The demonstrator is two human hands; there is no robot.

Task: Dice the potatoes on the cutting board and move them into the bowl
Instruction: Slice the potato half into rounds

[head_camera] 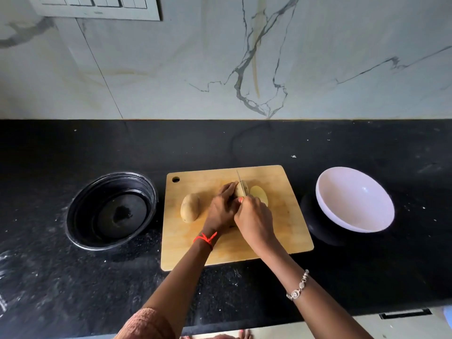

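In the middle of the frame, the right hand (pixel 254 216) is curled round the handle of a slim steel-bladed knife (pixel 240 183). The handle is hidden inside the grip, and the blade points toward the top of the frame. The blade stands in a brown-skinned potato (pixel 238 190) that is partly cut. The left hand (pixel 223 206), just left of the right one and touching it, holds this potato down, its fingers bent over the skin.

Right of the blade lies a cut potato piece (pixel 259 195), its pale yellow face up. A whole brown potato (pixel 190 207) lies just left of the left hand. All of these rest on a light rectangular wooden cutting board (pixel 281 228) with a round hole in its upper left corner.

The left wrist wears a red thread (pixel 205 238), the right a silver chain bracelet (pixel 298 285).

A white round bowl (pixel 354 204) sits near the board's right edge, with nothing inside. A black round container (pixel 112 211) sits near its left edge. Everything stands on a speckled black stone counter (pixel 244 143) below a veined white marble wall (pixel 171 69), with a grey switch panel (pixel 97 6) at the upper left.
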